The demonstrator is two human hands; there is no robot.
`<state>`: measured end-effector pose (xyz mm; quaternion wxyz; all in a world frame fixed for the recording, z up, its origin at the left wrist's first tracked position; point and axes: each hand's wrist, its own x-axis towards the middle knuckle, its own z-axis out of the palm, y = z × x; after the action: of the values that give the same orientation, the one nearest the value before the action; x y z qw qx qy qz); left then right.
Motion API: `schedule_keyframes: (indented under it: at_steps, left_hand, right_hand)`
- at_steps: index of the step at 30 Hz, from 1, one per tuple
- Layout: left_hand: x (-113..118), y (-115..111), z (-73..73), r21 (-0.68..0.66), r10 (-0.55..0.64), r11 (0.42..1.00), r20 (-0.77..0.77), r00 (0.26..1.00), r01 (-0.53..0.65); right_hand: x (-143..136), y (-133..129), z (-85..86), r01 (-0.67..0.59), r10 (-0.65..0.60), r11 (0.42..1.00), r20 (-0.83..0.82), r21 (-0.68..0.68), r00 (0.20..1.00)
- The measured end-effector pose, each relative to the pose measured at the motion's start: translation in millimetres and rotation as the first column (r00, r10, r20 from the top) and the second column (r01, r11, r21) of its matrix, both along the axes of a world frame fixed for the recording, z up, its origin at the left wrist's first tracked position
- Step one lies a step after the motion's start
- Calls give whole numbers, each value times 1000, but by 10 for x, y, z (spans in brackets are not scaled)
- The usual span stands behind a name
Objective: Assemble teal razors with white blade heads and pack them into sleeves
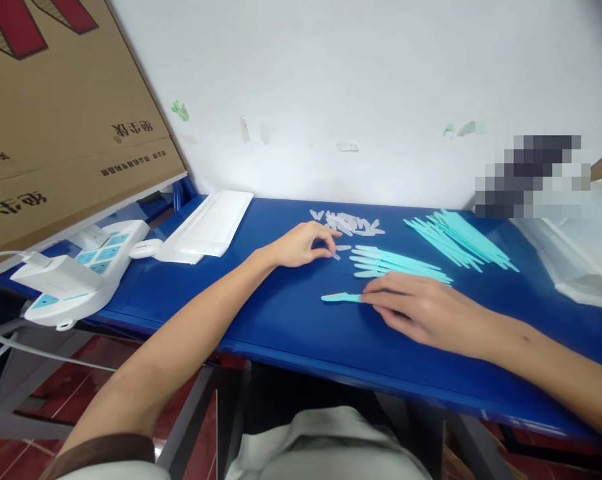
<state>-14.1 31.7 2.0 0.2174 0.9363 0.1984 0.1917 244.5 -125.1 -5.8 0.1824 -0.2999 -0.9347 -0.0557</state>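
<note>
My right hand [413, 307] is closed around the handle of a turquoise eyebrow razor [341, 297], whose blade end points left just over the blue table. My left hand [308, 244] pinches a small clear plastic cap [336, 256] between thumb and fingertips. Another clear cap [343, 248] lies right beside those fingertips. Behind the left hand is a loose pile of clear caps [348, 223]. A row of turquoise razors [395, 260] lies just beyond my right hand, partly covered by it. Farther right and back rests a second, larger heap of turquoise razors [461, 237].
White padded packets [221, 223] lie at the table's back left. A white power strip [95, 267] with plugged-in chargers and cables sits at the left edge, below a big cardboard box [71, 100]. Clear plastic bags [581, 247] stand at the right. A white wall [331, 87] closes off the back.
</note>
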Motion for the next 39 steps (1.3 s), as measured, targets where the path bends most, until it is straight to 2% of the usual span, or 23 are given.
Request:
schedule_keyframes:
  at_steps: [6, 13, 16, 20, 25, 28, 32, 36, 39]
  left_hand:
    - [52, -88, 20, -71, -97, 993, -8, 995, 96]
    - [57, -110, 46, 49, -42, 998, -77, 996, 46]
    - [46, -104, 46, 46, -14, 999, -74, 997, 18]
    - [5, -79, 76, -64, 25, 998, -64, 998, -29]
    - [-88, -59, 195, -253, -11, 968, -58, 998, -4]
    - [-140, -32, 241, -279, 29, 960, 2, 1000, -27]
    - [-175, 22, 215, -187, 149, 973, 67, 987, -135]
    - [-153, 18, 172, -142, 251, 959, 32, 968, -244]
    - [-122, -18, 160, -185, 245, 952, -14, 969, -243]
  right_hand:
    - [31, 8, 39, 16, -18, 996, -23, -86, 1000]
    - [57, 9, 87, 2, -2, 997, 1, -75, 1000]
    - [64, 10, 87, 1, 1, 999, 39, -44, 999]
    - [65, 8, 95, 5, -3, 1000, 46, -31, 999]
    - [64, 14, 100, 8, -7, 998, 22, -57, 1000]
    - [69, 15, 97, 6, -5, 998, 22, -59, 1000]
    - [75, 12, 101, 7, -6, 998, 19, -67, 1000]
    - [70, 12, 103, -10, 11, 999, 28, -35, 1000]
    - [64, 13, 101, -11, 10, 1000, 63, 11, 998]
